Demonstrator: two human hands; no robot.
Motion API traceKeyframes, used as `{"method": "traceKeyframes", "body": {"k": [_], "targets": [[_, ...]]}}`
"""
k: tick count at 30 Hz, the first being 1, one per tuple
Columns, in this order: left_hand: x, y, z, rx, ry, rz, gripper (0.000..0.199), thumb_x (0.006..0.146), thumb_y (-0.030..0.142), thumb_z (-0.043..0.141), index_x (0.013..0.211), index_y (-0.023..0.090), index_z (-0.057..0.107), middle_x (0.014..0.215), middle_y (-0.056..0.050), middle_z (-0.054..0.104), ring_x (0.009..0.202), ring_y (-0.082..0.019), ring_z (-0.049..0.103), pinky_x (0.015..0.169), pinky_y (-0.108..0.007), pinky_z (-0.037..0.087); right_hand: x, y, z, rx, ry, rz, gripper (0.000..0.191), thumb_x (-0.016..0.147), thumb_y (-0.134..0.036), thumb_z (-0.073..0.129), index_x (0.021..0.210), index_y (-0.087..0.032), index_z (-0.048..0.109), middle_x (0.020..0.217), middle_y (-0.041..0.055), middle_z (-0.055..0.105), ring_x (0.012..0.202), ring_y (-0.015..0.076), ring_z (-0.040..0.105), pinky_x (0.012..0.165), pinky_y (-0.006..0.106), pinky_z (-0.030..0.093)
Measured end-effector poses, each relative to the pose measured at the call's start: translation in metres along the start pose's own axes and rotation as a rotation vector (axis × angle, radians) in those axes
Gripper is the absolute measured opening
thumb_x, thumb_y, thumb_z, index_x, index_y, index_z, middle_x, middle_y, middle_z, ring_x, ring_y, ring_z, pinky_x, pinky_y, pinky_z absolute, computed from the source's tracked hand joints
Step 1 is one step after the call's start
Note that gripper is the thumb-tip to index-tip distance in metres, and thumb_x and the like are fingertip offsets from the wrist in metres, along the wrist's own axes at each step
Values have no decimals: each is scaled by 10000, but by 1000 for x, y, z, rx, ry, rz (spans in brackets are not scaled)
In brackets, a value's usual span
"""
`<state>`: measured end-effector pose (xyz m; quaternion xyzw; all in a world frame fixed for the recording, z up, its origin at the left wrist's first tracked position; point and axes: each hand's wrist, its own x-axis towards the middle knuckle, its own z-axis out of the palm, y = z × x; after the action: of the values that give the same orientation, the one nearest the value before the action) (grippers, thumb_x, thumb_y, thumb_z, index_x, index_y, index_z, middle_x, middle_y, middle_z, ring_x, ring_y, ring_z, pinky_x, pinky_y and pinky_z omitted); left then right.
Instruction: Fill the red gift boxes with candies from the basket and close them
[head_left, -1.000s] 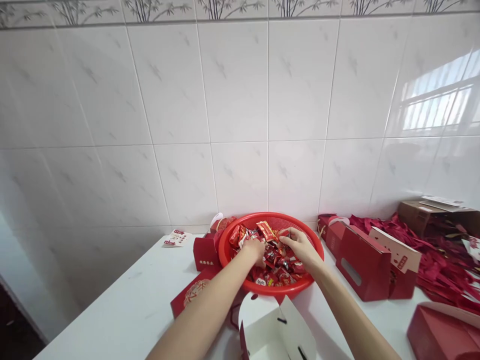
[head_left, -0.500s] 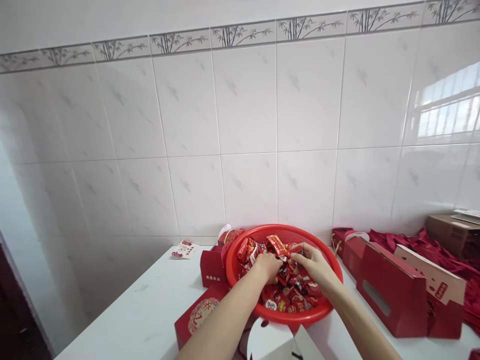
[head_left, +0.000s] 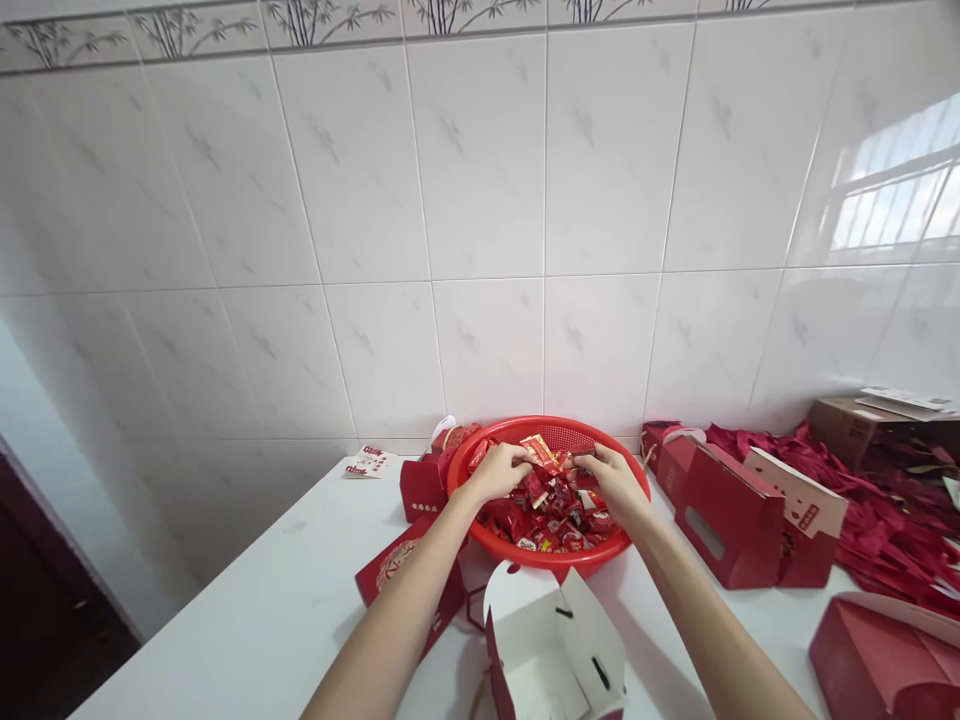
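A red plastic basket (head_left: 442,480) full of small wrapped candies (head_left: 559,515) stands on the white table against the wall. Over the left part of the candies is my left hand (head_left: 501,472), its fingers curled and closed; what they grip, if anything, is hidden. At the basket's right side my right hand (head_left: 611,483) pinches a dark red wrapped candy (head_left: 585,454), partly covered by the fingers. In front of the basket, between my forearms, an open gift box (head_left: 525,640) with a white inside shows its bottom and raised flaps.
Red gift boxes lie left of the basket, one with a gold round print (head_left: 397,565). On the right stand a red box with a window slot (head_left: 727,520) and another red box (head_left: 892,650). Dark red ribbon-like fabric (head_left: 885,520) lies by a cardboard box (head_left: 844,430). A printed card (head_left: 369,463) rests on the table (head_left: 247,590).
The view has tilted down, showing more of the open box. My left hand has lifted out of the candies and moved left; my right hand stays at the basket's right side.
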<state>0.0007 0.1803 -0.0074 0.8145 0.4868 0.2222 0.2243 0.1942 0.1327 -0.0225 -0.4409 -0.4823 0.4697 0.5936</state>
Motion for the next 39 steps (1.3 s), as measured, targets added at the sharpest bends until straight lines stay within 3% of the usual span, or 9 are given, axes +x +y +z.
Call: {"method": "traceKeyframes", "body": {"k": [4,10,15,18,21,25,30,33,39], "targets": [[-12,0,-10,-178,80,-42,206,982,323,621,1033,135,686,983,-40,723,849,-171,703,779,-353,594,1,-1,0,40,-47,37,185,674,-339,741,666,-206,614,778,52,733,693,179,660,599,267,549],[-20,19,-16,-380,160,-20,111,924,233,671,965,145,726,994,-42,763,917,-183,711,863,-369,568,-3,-6,0,140,-132,106,236,682,-353,796,680,-221,600,777,43,710,754,199,679,659,322,609],[-28,28,-4,-550,206,-13,189,890,186,590,950,163,768,952,-39,790,888,-196,725,855,-323,565,-4,-7,0,200,-189,131,248,699,-341,815,716,-231,593,859,34,683,860,213,669,664,343,636],[-31,24,7,-641,238,-31,170,891,212,614,986,156,744,1017,-59,778,920,-190,720,879,-342,569,-3,-5,0,200,-211,138,236,710,-349,818,752,-234,616,881,34,677,871,211,664,658,337,644],[-33,16,16,-714,241,-61,164,892,259,654,987,142,720,947,-61,762,860,-178,715,829,-354,584,-1,-2,-1,189,-239,151,244,705,-364,831,749,-222,638,830,39,674,809,205,671,633,322,634],[-36,11,21,-773,224,-56,169,863,278,668,954,151,733,890,-45,749,820,-177,703,794,-336,582,0,0,-2,182,-293,164,283,653,-361,882,710,-197,658,792,34,682,783,188,677,669,302,617],[-39,14,20,-793,178,-12,153,798,263,695,888,164,769,888,-49,769,902,-218,708,892,-347,554,-4,-1,-2,158,-401,186,357,588,-277,922,880,-166,748,921,39,735,779,138,668,742,268,583],[-40,15,20,-790,168,1,157,789,239,698,904,160,769,957,-68,779,957,-234,705,931,-367,537,-5,-1,-1,141,-466,209,399,580,-284,934,913,-155,755,866,26,734,782,138,675,775,277,573],[-39,13,22,-789,193,19,235,817,264,691,1021,159,744,1012,-73,766,1009,-235,691,939,-370,535,-6,-2,-2,113,-490,230,449,562,-291,950,929,-132,747,778,15,723,687,132,667,666,258,534]]}}
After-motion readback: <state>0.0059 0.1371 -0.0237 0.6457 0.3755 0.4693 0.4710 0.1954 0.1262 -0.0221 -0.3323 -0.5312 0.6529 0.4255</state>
